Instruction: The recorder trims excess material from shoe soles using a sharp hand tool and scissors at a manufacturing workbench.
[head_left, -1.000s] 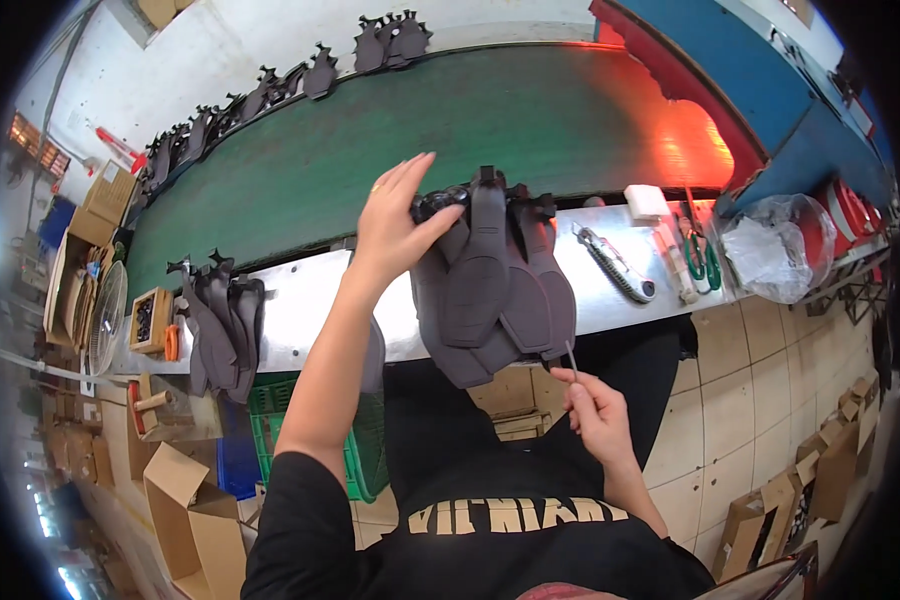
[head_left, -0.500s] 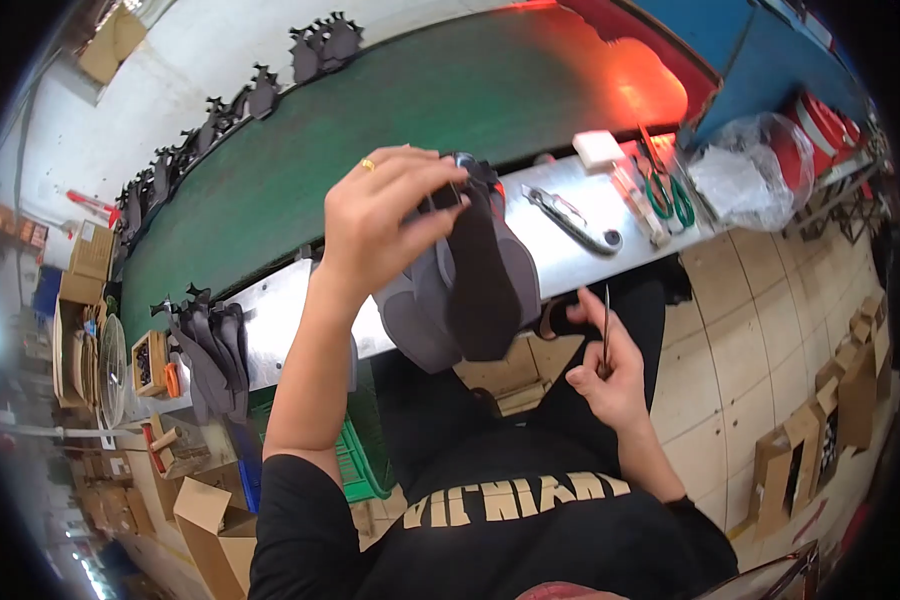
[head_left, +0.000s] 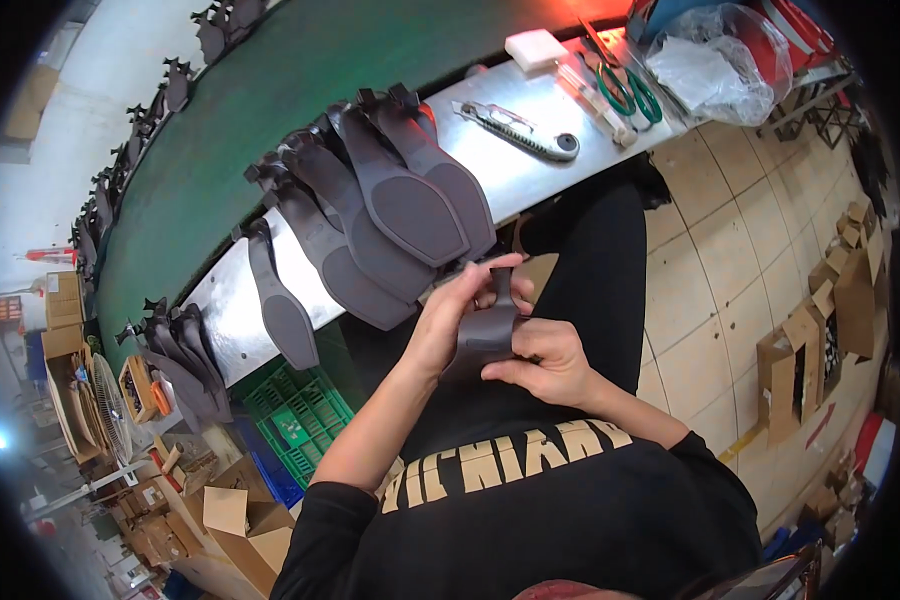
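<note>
Over my lap I hold one dark grey shoe sole (head_left: 487, 330) with both hands. My left hand (head_left: 458, 305) grips its upper left side. My right hand (head_left: 543, 357) pinches its lower right part. Several more dark soles (head_left: 385, 210) lie fanned out on the metal bench edge (head_left: 530, 170) just beyond my hands, their wide ends hanging over the edge. A single sole (head_left: 278, 300) lies further left on the bench.
A utility knife (head_left: 520, 132), green-handled scissors (head_left: 625, 88), a white block (head_left: 535, 47) and a clear plastic bag (head_left: 715, 55) sit on the bench at right. A green conveyor belt (head_left: 260, 110) runs behind it. More soles (head_left: 185, 355) at left, a green crate (head_left: 300, 415) and cardboard boxes (head_left: 235, 530) below.
The stack of soles my left hand held up has been set down fanned on the bench. Both hands came down to my lap and now hold one sole together.
</note>
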Available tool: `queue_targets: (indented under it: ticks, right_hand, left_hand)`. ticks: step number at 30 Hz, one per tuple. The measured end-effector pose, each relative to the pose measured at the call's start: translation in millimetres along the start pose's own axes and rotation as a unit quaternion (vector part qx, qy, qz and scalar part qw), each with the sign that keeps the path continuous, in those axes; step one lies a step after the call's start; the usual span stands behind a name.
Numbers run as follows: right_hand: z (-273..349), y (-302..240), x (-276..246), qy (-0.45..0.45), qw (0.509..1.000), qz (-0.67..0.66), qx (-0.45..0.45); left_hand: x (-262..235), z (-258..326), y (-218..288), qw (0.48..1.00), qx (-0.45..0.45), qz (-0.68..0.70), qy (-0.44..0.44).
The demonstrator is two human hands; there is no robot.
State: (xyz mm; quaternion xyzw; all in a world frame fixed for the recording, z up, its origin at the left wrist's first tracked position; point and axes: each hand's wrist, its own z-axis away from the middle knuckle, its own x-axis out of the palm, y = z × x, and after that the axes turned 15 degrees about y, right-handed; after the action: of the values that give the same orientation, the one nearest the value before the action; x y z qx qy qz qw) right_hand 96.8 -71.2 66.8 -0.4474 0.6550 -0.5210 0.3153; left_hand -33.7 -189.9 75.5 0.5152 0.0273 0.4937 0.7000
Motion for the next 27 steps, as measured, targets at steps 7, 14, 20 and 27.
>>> queue_targets:
  ticks: [7, 14, 20, 27]
  right_hand:
    - [8.0, 18.5, 3.5, 0.022, 0.995, -0.06, 0.074]
    - [2.3, 24.8, 8.2, 0.039, 0.997, -0.052, 0.049]
    - [2.5, 12.3, -2.9, 0.02, 0.995, 0.084, 0.053]
    - [-11.9, 5.6, -23.1, 0.092, 0.979, 0.157, 0.088]
  left_hand:
    - [-19.1, 8.7, -20.9, 0.998, -0.01, 0.028, -0.063]
    - [-16.4, 12.3, 2.6, 0.991, 0.043, -0.125, 0.005]
    - [-30.0, 18.5, 33.3, 0.954, 0.177, -0.241, 0.006]
    - [-51.7, 38.7, 40.6, 0.917, 0.144, -0.372, -0.024]
